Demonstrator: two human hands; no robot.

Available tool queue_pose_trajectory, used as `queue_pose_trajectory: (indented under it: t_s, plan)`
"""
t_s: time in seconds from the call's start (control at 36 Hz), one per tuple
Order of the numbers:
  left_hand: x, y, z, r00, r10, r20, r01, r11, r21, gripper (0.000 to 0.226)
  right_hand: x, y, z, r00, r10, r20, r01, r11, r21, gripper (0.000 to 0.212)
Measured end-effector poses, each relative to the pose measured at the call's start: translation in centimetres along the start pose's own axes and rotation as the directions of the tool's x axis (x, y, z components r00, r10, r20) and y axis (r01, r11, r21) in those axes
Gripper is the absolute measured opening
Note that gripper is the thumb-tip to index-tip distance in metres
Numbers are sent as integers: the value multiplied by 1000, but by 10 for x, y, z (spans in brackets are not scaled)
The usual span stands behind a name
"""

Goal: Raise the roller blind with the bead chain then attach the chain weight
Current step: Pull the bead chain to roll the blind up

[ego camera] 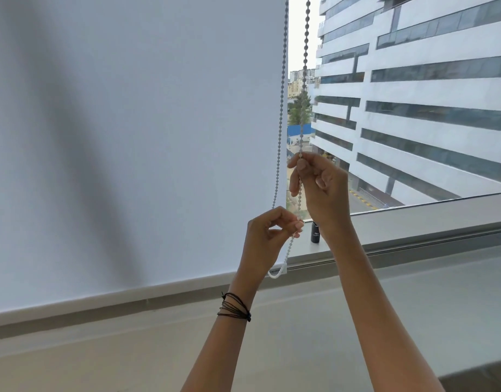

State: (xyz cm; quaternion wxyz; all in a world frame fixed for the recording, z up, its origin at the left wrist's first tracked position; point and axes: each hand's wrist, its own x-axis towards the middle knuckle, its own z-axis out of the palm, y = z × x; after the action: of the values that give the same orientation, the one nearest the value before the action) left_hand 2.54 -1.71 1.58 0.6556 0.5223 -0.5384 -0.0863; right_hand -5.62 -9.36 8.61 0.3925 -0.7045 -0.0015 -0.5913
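Note:
A white roller blind [130, 137] covers the left part of the window, its bottom bar [130, 290] hanging just above the sill. Along its right edge a grey bead chain [305, 80] hangs as two strands that join in a loop at the bottom. My right hand [320, 188] pinches the right strand between thumb and fingers. Lower down and to the left, my left hand [269, 236] pinches the same strand near the loop. A small black cylinder [315, 232] stands upright on the sill just behind my hands.
The window sill [413, 222] runs across below the glass, with a wide pale ledge [356, 321] under it. Through the uncovered pane a large white building [427, 94] is visible. A black thread bracelet [235, 306] circles my left wrist.

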Motion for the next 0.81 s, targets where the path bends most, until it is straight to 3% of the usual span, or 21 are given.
queue_pose_trajectory:
  t_s: [0.25,0.5,0.81]
  plan:
    - [-13,-19,5,999,-50,8,50,999,17,23,-22,13,-2,998,56,13,-55,998,-24,23]
    - [-28,-31,7,995,-97,7,96,995,39,15,-41,26,-2,995,100,5,-100,995,-4,25]
    - [-35,-47,10,996,-82,33,73,976,204,14,-59,39,-5,990,139,17,-139,989,-42,23]
